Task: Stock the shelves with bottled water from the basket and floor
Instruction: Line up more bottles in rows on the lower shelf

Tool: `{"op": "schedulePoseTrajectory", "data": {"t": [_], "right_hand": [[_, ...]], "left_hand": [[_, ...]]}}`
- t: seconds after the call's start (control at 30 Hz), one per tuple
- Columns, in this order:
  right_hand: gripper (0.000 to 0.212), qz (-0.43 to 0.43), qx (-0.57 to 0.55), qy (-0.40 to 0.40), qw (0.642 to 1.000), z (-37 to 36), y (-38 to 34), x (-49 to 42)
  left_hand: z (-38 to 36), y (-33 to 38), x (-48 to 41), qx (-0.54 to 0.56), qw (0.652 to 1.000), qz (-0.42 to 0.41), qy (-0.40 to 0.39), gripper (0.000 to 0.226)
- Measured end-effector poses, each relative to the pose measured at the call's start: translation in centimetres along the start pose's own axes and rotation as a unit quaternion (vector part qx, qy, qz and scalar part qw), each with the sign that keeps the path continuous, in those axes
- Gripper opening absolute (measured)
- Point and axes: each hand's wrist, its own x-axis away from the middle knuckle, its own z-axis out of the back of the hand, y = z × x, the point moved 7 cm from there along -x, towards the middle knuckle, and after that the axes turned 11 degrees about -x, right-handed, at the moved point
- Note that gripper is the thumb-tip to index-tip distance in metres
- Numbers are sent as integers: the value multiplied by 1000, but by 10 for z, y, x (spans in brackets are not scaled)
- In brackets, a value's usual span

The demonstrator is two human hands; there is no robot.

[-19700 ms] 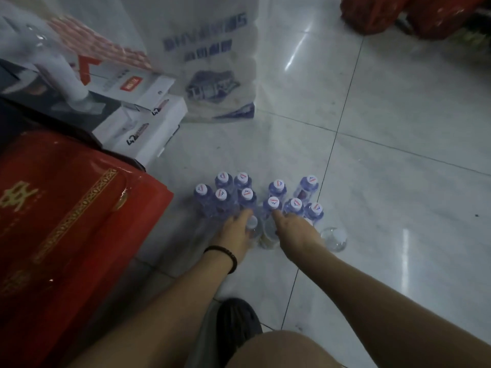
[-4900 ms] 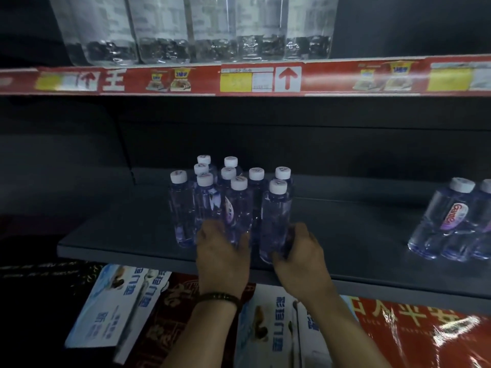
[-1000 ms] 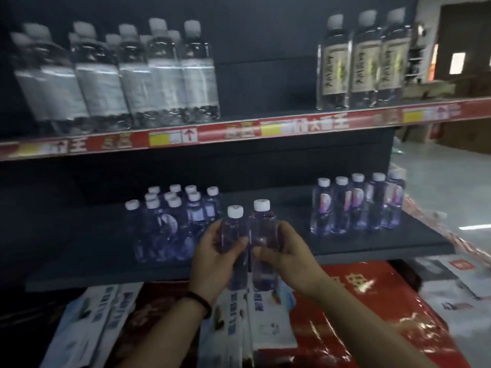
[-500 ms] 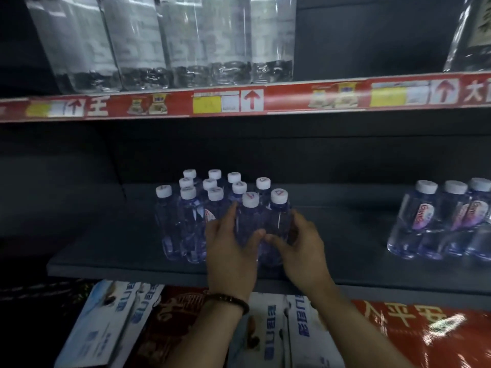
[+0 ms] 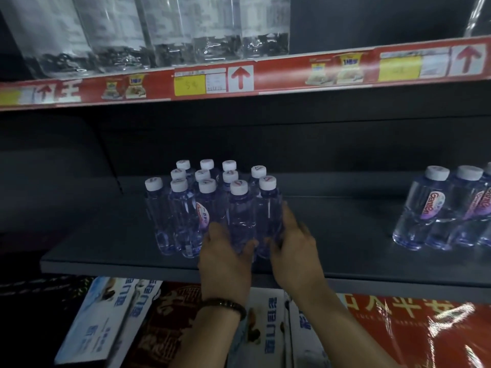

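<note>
Several small water bottles (image 5: 183, 216) with white caps stand clustered on the dark grey shelf (image 5: 345, 251). Two bottles stand at the cluster's front right. My left hand (image 5: 225, 258), a beaded bracelet on its wrist, wraps the base of the left one (image 5: 240, 216). My right hand (image 5: 295, 251) wraps the base of the right one (image 5: 268, 205). Both bottles stand upright on the shelf, pressed against the cluster.
More small labelled bottles (image 5: 435, 208) stand at the shelf's right end. Large clear bottles (image 5: 170, 27) line the upper shelf above a red price strip (image 5: 279, 75). Below the shelf lie blue-and-white cartons (image 5: 106, 314) and red packaging (image 5: 425, 330).
In the last second the two bottles went from held in front of the shelf to standing on it, against the cluster. My hands have slid down to their bases.
</note>
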Motion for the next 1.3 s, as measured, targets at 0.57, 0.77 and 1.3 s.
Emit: {"op": "schedulePoseTrajectory", "data": {"t": [0.57, 0.77, 1.3], "right_hand": [[44, -16, -59, -64, 996, 7, -14, 13], [21, -61, -52, -72, 994, 63, -44, 45], [14, -304, 166, 207, 915, 497, 75, 347]], "left_hand": [[-10, 2, 13, -41, 999, 5, -31, 22], [-18, 30, 49, -48, 984, -33, -170, 15], [-164, 257, 391, -4, 763, -389, -517, 12]]}}
